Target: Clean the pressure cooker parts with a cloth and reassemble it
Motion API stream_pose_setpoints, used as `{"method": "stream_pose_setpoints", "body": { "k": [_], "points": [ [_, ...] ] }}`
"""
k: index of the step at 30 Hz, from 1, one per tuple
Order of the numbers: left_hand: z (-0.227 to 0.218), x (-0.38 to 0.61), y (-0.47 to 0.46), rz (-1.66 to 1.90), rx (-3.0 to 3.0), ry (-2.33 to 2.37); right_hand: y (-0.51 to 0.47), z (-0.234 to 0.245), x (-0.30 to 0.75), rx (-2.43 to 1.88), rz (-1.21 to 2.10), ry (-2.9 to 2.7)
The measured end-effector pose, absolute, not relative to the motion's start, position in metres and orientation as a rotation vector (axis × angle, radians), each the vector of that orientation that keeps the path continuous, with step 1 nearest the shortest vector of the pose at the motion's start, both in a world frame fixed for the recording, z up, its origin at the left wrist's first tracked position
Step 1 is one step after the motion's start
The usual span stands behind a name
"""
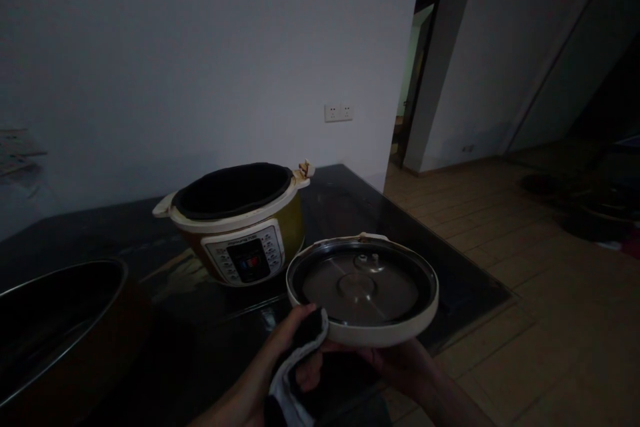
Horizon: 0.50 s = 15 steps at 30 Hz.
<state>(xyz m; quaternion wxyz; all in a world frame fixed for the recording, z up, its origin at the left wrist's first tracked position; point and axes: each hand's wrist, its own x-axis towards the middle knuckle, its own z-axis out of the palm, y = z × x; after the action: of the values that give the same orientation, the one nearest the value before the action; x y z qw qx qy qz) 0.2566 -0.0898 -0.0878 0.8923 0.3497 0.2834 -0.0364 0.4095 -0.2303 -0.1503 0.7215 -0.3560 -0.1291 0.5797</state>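
From one head-worn camera, I looked forward and down on the pressure-cooker lid (345, 288) at close range, facing the pale wall (225, 60).

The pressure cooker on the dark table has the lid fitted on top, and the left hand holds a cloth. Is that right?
Not quite: in the head view the lid is off the pressure cooker, held by the left hand and right hand. The rest stands.
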Motion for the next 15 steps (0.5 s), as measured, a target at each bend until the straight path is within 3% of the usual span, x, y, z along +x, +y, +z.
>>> {"method": "stream_pose_setpoints", "body": {
  "k": [7, 15],
  "points": [
    [-0.077, 0.269, -0.107, 0.099, 0.604, 0.652, -0.239, -0.126, 0.397, -0.874, 1.443, -0.260],
    [-0.070, 0.296, -0.121, 0.104, 0.609, 0.611, -0.260, -0.125, 0.417, -0.990, 1.117, -0.223]
  ]
}}
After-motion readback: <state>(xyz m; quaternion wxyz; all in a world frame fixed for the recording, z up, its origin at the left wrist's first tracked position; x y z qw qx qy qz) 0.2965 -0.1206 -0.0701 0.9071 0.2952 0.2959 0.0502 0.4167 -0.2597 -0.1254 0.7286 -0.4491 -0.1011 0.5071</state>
